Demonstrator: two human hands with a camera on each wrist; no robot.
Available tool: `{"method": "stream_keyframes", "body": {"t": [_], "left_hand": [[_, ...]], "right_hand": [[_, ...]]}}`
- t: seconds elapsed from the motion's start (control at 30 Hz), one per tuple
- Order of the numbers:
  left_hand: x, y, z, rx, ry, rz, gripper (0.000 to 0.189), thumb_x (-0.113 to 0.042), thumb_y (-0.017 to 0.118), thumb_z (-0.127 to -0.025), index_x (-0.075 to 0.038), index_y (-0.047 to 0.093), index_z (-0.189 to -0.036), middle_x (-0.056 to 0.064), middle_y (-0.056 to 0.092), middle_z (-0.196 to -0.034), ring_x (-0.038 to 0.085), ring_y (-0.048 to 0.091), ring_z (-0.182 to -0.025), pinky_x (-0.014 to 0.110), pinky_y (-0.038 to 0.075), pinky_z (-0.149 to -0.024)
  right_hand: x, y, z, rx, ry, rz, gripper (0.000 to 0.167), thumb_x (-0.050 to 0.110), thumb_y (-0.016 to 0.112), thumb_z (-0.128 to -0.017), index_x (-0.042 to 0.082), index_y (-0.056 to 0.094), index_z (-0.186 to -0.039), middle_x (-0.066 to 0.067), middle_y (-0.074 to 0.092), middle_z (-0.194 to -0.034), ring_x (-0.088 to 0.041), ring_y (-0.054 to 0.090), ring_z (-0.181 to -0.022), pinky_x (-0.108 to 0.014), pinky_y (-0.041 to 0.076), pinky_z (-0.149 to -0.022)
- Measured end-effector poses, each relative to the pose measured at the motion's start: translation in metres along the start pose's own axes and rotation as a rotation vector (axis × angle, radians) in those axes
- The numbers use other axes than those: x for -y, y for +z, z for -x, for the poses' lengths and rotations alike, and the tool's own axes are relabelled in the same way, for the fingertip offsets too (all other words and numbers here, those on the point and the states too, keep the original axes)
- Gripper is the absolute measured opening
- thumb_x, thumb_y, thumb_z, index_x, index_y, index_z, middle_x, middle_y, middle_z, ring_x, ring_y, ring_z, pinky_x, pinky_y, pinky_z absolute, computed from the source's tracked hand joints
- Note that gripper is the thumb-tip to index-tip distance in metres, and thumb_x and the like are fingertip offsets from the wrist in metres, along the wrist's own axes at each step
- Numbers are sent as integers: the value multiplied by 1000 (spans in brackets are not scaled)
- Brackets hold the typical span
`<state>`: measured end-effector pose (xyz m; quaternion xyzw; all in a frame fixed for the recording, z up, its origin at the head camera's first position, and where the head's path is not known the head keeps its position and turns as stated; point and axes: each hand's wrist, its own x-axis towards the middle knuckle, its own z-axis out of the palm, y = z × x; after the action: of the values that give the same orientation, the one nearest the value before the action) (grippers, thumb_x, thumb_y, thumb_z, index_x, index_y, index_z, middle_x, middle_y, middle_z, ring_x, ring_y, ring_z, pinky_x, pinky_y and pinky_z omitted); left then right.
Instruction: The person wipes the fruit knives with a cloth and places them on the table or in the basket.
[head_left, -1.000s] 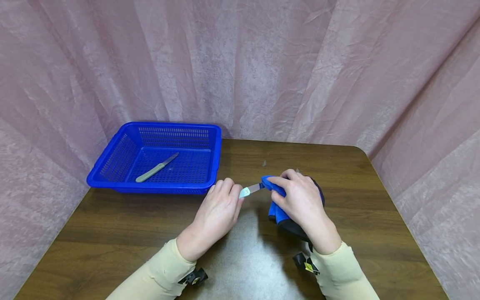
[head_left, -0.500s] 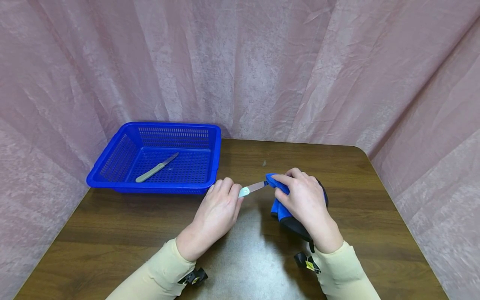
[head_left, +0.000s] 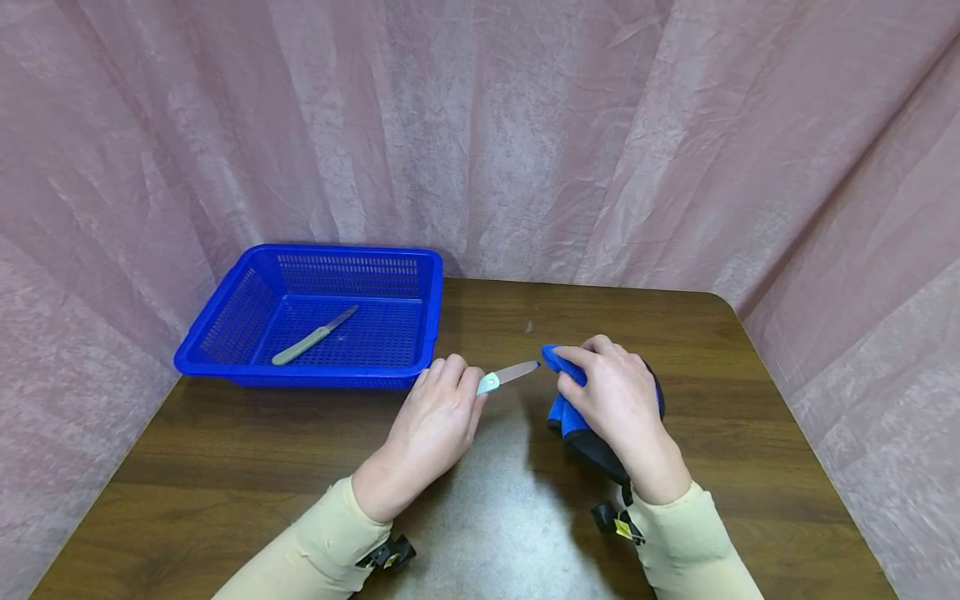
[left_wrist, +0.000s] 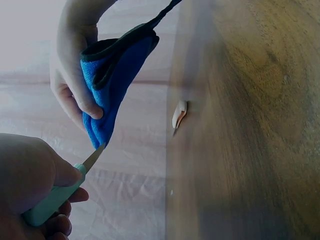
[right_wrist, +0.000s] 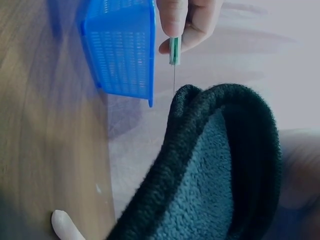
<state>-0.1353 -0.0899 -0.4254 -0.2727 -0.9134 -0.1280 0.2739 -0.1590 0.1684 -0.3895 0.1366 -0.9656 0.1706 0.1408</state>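
My left hand (head_left: 435, 412) grips the pale green handle of a small knife (head_left: 517, 372), its blade pointing right. To the right, my right hand (head_left: 611, 392) pinches a folded blue cloth (head_left: 567, 414) with black edging between thumb and fingers. Blade tip and cloth corner lie almost together; in the head view a slight gap shows, while in the left wrist view the tip overlaps the cloth (left_wrist: 112, 95). Both hands are raised above the table. The cloth's black border fills much of the right wrist view and hides most of the right fingers.
A blue plastic basket (head_left: 307, 372) stands at the table's back left, with a second knife (head_left: 311, 337) with a pale handle inside. Another pale-handled object with a pointed end (left_wrist: 180, 114) lies on the wooden table (head_left: 637, 312). Pink curtains (head_left: 510, 142) hang behind.
The right hand and cloth have slid rightward along the blade, so more of the blade shows, now almost to its tip. The left hand and knife stay nearly still.
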Motion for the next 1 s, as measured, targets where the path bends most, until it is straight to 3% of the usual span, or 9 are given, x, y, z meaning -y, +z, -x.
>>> {"method": "stream_keyframes", "body": {"t": [0.2,0.53,1.0], "left_hand": [[0,0,0,3,-2,3,13,-15,75,-104,-5,68,-107,8,56,-93,33,54,-82,40,47,-69],[0,-1,1,11,3,-6,15,-15,77,-103,-4,69,-110,8,56,-94,31,54,-82,39,47,-69],[0,0,1,15,8,-10,15,-16,76,-104,-4,69,-110,8,57,-94,31,54,-82,39,47,-69]], "right_hand": [[3,0,0,-28,-12,-7,37,18,71,-98,22,82,-133,-13,73,-116,-37,70,-101,-58,53,-94],[20,4,4,-85,-126,-11,36,20,79,-95,24,84,-130,-10,74,-115,-35,72,-102,-55,54,-100],[37,11,9,-123,-271,-23,34,17,84,-91,22,86,-124,-10,74,-112,-31,72,-92,-51,56,-89]]}}
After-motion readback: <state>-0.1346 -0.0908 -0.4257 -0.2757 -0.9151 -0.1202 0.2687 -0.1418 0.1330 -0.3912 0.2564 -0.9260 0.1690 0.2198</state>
